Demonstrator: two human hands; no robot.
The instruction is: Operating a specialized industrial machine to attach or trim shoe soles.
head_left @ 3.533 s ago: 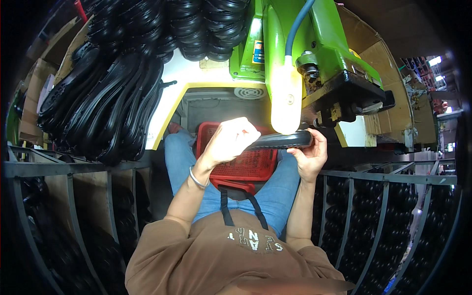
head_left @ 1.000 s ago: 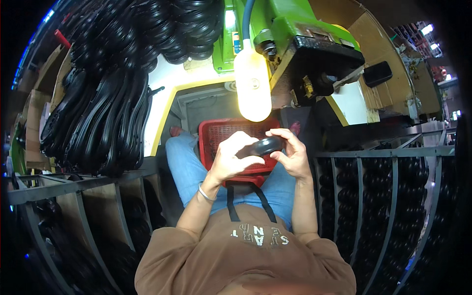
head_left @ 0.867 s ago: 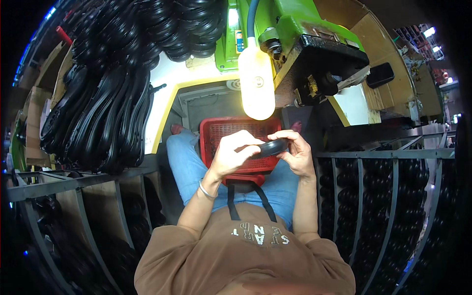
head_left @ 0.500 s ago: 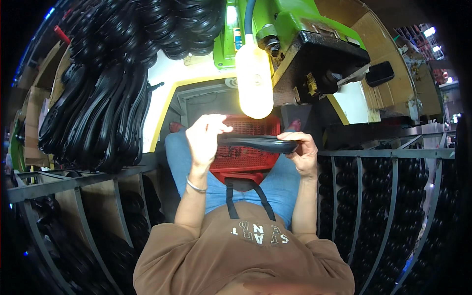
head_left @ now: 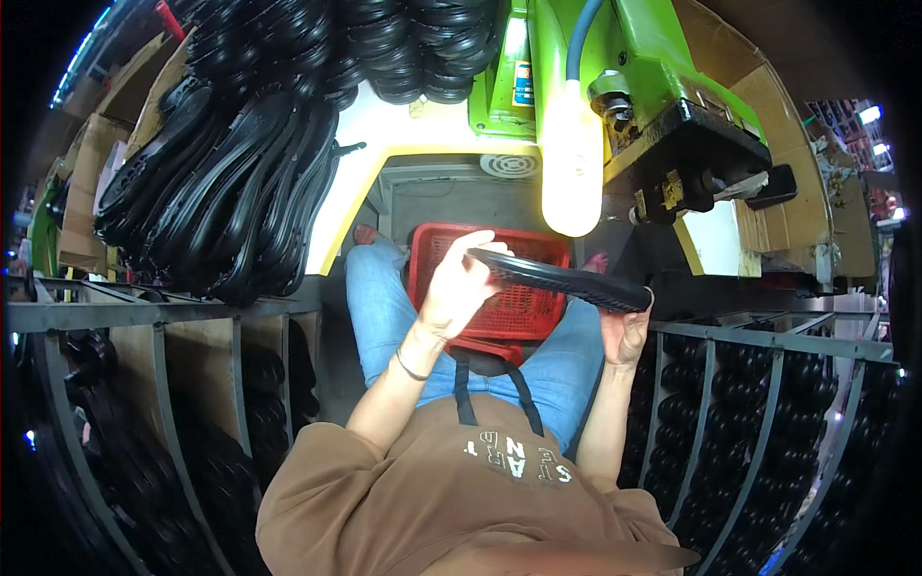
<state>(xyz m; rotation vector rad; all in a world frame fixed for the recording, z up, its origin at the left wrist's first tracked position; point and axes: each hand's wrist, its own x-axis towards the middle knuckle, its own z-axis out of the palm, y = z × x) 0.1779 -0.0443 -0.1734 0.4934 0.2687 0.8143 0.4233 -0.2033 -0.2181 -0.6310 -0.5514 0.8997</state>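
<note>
A long black shoe sole point(head_left: 567, 280) is held up above my lap, its side edge and part of its ridged underside showing. My left hand point(head_left: 461, 290) grips one end of it, thumb and fingers around the tip. At the other end my right hand point(head_left: 626, 334) holds the wider part, with some fingers hidden behind it. The sole slants down slightly from left to right. Below it, between my knees, sits a red plastic basket point(head_left: 420, 274) with slotted walls. A heap of black soles point(head_left: 226, 192) lies on the white table point(head_left: 379, 125) at the far left.
A lit lamp point(head_left: 572, 168) hangs from a blue cable in front of the green machine point(head_left: 653, 48) with its black head point(head_left: 706, 158). A cardboard box point(head_left: 792, 206) stands at right. Metal racks point(head_left: 168, 317) full of black soles flank me on both sides.
The sole has gone from nearly level to slanting, its right end lower, and its underside shows more. My left hand now closes on its end. The whole view has shifted somewhat.
</note>
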